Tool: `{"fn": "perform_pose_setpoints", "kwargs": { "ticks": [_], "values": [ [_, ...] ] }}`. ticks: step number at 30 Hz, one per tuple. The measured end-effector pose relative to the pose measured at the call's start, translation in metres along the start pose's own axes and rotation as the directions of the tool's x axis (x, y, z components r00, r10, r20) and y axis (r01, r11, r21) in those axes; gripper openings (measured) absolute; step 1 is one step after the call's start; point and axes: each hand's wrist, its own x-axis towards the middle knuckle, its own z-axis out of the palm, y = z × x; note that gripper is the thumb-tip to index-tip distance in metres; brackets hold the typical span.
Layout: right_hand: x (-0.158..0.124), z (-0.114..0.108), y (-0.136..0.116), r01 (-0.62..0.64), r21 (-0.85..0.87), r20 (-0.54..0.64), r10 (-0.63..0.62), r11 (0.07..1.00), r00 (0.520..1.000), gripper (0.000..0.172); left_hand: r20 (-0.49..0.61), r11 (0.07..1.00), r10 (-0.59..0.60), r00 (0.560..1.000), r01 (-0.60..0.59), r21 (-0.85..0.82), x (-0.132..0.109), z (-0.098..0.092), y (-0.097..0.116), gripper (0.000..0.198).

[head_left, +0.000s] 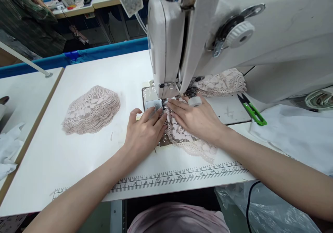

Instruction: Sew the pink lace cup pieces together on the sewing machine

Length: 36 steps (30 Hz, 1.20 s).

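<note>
A sewing machine stands over a white table. Under its needle area lies a pale pink lace piece, its scalloped edge spreading toward the table's front. My left hand rests flat with fingers apart, fingertips at the metal plate and the lace's left edge. Pressed flat on the lace from the right is my right hand, fingers stretched toward the presser foot. A stack of lace pieces sits on the left, and more lace lies behind my right hand.
Green thread snips lie right of the machine, near white cloth. A printed ruler runs along the table's front edge. A blue cloth strip borders the back. A person in dark plaid is at the upper left.
</note>
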Motion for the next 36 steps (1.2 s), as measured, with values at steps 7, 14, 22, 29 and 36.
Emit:
{"fn": "perform_pose_setpoints", "kwargs": {
  "ticks": [7,14,22,29,36],
  "values": [
    [0.0,-0.009,0.007,0.036,0.052,-0.06,-0.033,0.998,0.998,0.031,-0.024,0.998,0.018,1.0,-0.017,0.058,0.001,0.001,-0.001,0.025],
    [-0.009,-0.038,-0.002,-0.046,0.345,0.199,-0.025,0.938,0.98,0.017,0.087,0.985,-0.018,0.996,0.033,-0.171,0.003,-0.001,-0.005,0.029],
    [-0.007,-0.035,0.002,-0.207,0.511,0.177,0.134,0.834,0.975,0.019,0.231,0.943,-0.06,0.971,0.131,-0.307,0.015,-0.002,-0.011,0.033],
    [-0.008,-0.021,0.004,-0.104,0.333,-0.034,0.123,0.937,0.992,0.025,0.213,0.84,-0.19,0.958,0.271,-0.469,0.024,0.002,-0.019,0.022],
    [-0.006,-0.016,0.005,-0.087,0.275,-0.181,0.141,0.957,0.973,0.027,0.286,0.674,-0.191,0.939,0.337,-0.657,0.034,-0.005,-0.028,0.022]
  ]
}}
